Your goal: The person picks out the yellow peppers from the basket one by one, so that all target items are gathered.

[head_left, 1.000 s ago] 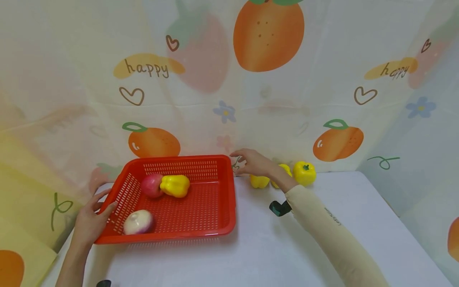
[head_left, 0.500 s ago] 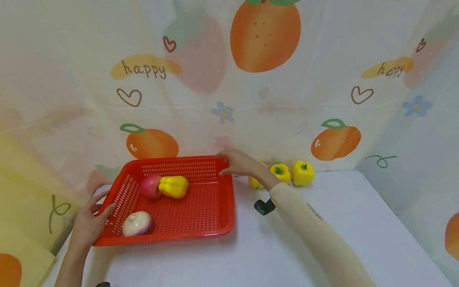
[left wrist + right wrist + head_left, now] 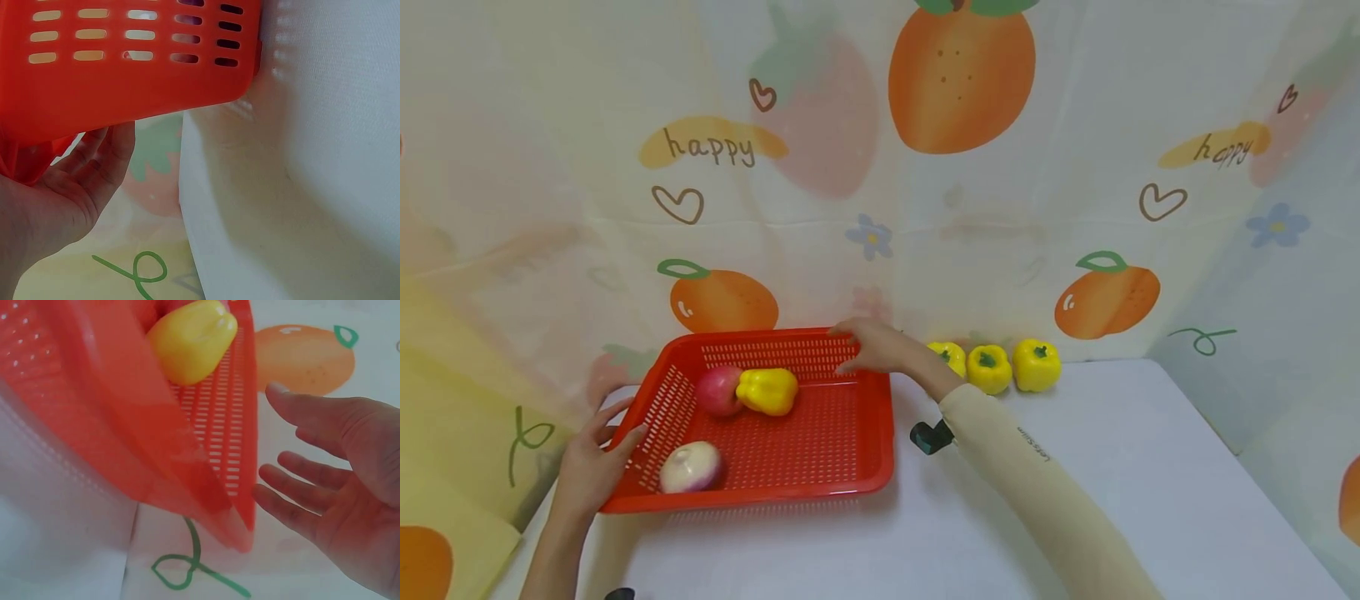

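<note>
A red perforated plastic basket [image 3: 874, 433] stands on the left half of the white table. My left hand [image 3: 593, 462] grips its left rim, thumb on top; the left wrist view shows the fingers [image 3: 115, 150] curled beneath the rim. Over the basket's back right corner is my right hand [image 3: 880, 346]. In the right wrist view its fingers [image 3: 294, 490] are spread, holding nothing, and the lowest fingertip is close to the rim; contact cannot be told. Inside the basket lie a pinkish-red round item [image 3: 718, 392], a yellow bell pepper [image 3: 767, 392] and a white-purple onion [image 3: 691, 467].
Three yellow bell peppers stand in a row at the table's back: a partly hidden left one [image 3: 951, 357], a middle one [image 3: 989, 369] and a right one [image 3: 1037, 365]. A printed curtain [image 3: 970, 267] hangs behind the table [image 3: 1120, 467].
My right hand has moved left, from beside the basket to over its back right corner, uncovering more of the yellow peppers behind the arm. The left hand and the basket have stayed put.
</note>
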Demonstrator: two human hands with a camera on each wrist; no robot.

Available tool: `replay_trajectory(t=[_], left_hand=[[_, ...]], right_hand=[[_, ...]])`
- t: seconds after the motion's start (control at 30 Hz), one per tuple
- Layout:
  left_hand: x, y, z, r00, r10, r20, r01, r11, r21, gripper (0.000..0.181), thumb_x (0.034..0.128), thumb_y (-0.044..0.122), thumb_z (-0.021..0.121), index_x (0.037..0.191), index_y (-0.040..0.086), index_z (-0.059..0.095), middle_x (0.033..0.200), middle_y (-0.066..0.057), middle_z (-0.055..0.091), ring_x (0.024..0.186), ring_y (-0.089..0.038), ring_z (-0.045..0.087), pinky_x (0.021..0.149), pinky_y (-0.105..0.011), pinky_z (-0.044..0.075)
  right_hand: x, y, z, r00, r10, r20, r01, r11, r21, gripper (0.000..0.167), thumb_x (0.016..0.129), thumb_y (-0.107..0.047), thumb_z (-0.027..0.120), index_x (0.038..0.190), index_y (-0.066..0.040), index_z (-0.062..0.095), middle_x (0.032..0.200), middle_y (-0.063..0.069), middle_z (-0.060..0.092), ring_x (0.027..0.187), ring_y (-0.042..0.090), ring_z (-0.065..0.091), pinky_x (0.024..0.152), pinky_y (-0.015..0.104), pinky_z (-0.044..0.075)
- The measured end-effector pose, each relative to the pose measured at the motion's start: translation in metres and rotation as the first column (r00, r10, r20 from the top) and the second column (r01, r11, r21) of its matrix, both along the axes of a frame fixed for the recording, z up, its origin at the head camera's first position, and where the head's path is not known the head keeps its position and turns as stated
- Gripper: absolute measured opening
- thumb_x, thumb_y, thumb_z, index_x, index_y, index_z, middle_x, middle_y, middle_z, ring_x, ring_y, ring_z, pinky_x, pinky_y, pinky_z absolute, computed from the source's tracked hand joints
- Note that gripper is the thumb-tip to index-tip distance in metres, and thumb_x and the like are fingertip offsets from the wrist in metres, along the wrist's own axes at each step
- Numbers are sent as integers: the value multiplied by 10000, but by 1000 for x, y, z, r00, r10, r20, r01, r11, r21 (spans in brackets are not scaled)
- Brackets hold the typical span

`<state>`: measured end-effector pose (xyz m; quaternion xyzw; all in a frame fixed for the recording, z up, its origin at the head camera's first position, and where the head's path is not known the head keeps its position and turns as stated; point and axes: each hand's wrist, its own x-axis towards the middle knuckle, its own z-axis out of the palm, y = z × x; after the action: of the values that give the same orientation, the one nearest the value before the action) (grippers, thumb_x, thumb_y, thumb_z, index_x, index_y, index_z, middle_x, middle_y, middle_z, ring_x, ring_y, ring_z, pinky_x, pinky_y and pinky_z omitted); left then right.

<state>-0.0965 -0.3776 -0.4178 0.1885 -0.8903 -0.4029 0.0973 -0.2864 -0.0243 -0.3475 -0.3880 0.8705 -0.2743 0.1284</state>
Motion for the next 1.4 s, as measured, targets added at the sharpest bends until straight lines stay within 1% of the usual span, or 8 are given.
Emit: replay_trajectory(t=[0.73, 0.83, 0.93, 1.03, 1.13, 1.2, 1.27, 1.4], left_hand=[[2, -1, -1, 1000, -11, -22, 11, 1000, -12, 592, 1004, 332, 541, 1494, 50, 370, 1147, -315, 562, 791, -234, 590, 575, -245, 525], [1, -1, -1, 1000, -13, -17, 13, 1000, -10, 600, 1004, 344, 539, 1499, 53, 364, 1159, -314, 556, 813, -251, 588, 580, -242, 524], [1, 0, 0, 1000, -11, -12, 10, 1000, -8, 602, 1004, 349, 537, 1502, 61, 362, 1169, -310, 550, 837, -271, 584, 585, -239, 522], [1, 0, 0, 1000, -7, -5, 7, 1000, -2, 606, 1003, 356, 536, 1504, 65, 359, 1176, -312, 542, 847, -283, 584, 585, -240, 524], [1, 0, 1, 1000, -4, -3, 4, 1000, -3, 597, 1003, 351, 537, 1500, 69, 366, 1180, -315, 540, 852, -291, 586, 584, -240, 524], [0, 0, 1, 1000, -2, -7, 2, 1000, -11, 583, 1004, 337, 539, 1495, 67, 376, 1177, -319, 545, 854, -293, 587, 583, -237, 519], [0, 0, 2, 1000, 2, -13, -2, 1000, -21, 572, 1003, 326, 544, 1488, 64, 388, 1172, -319, 552, 851, -290, 588, 581, -230, 513], [0, 2, 2, 1000, 4, -24, -5, 1000, -24, 562, 1000, 306, 557, 1480, 57, 401, 1148, -318, 566, 816, -255, 585, 571, -225, 504]], right_hand=[[-7, -34, 0, 998, -44, 49, 42, 998, 38, 620, 862, -236, 765, 1388, -13, 524, 1384, 137, 556, 1229, 293, 541, 1030, 363, 430], [-2, -42, 0, 986, -115, 119, 110, 993, 47, 593, 865, -251, 762, 1368, -19, 548, 1293, 107, 614, 1138, 251, 577, 1000, 337, 447], [5, -51, -1, 926, -255, 280, 255, 966, 36, 377, 875, -274, 750, 1147, -31, 656, 890, 35, 631, 792, 209, 582, 887, 341, 506], [11, -60, -4, 819, -354, 452, 385, 922, 24, 293, 886, -289, 736, 834, -43, 587, 675, 1, 407, 580, 214, 449, 815, 393, 538], [15, -69, -7, 755, -382, 533, 436, 900, 28, 343, 891, -299, 727, 814, -48, 506, 778, 28, 466, 659, 251, 586, 845, 409, 547], [17, -75, -10, 721, -393, 571, 462, 887, 29, 330, 898, -305, 716, 992, -26, 567, 996, 92, 571, 855, 337, 667, 848, 448, 546], [19, -81, -14, 684, -399, 611, 487, 873, 25, 424, 911, -299, 699, 1166, 2, 542, 1186, 170, 565, 1001, 412, 652, 849, 468, 542], [22, -91, -19, 616, -394, 682, 524, 852, 19, 516, 941, -304, 657, 1327, 0, 498, 1338, 234, 505, 1072, 469, 613, 858, 489, 534]])
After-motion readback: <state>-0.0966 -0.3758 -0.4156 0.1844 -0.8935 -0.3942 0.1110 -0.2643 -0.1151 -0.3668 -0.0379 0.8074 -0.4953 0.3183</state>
